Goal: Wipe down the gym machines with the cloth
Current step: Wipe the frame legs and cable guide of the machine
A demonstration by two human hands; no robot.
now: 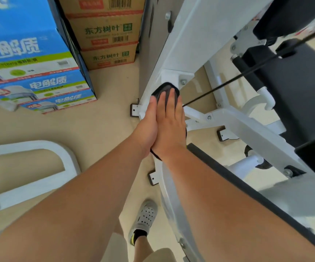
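Left hand (pixel 146 127) and right hand (pixel 170 127) lie flat, fingers straight, pressing the cloth (pixel 164 90) onto the frame (pixel 183 44). Risk: cloth may snag the cable (pixel 228 82) just beside it.

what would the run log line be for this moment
step: wipe | left hand: flat on cloth | right hand: flat on cloth | surface: white machine frame, low section
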